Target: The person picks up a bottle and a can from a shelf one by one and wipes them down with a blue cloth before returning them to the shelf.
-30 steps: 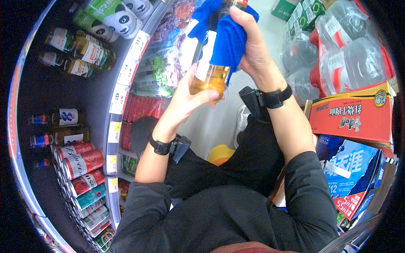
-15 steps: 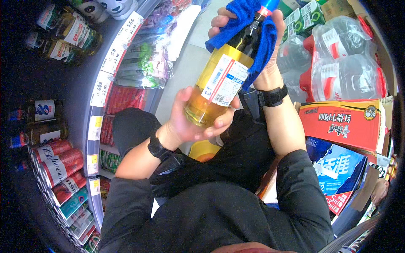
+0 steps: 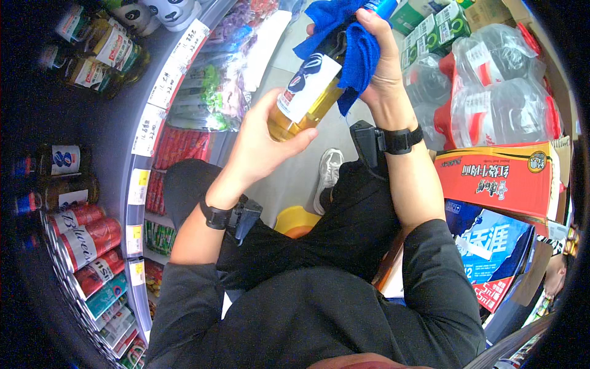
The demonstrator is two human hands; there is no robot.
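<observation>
A bottle of yellow liquid (image 3: 310,86) slants across in front of me, its blue cap (image 3: 382,6) toward the upper right. My left hand (image 3: 261,138) is closed round its base, with the thumb along the lower side. Up at the neck, my right hand (image 3: 382,58) grips a blue cloth (image 3: 359,58) that is draped about the bottle's neck and shoulder. Its thumb lies close to the cap, and most of its other fingers are hidden behind the cloth. A white label with dark blue shapes faces up.
Shelves on my left hold red cans (image 3: 92,240), dark-liquid bottles (image 3: 110,52) and similar bottles (image 3: 64,160). Bagged goods (image 3: 212,92) hang beyond the price strip. Right of me are large clear bottles (image 3: 501,111), a red-orange carton (image 3: 495,178) and a blue carton (image 3: 485,240). A yellow stool (image 3: 295,220) shows below.
The bottle has turned about its length, so a different label face shows. My left hand has shifted up and left round the base. The right hand and cloth have moved slightly left.
</observation>
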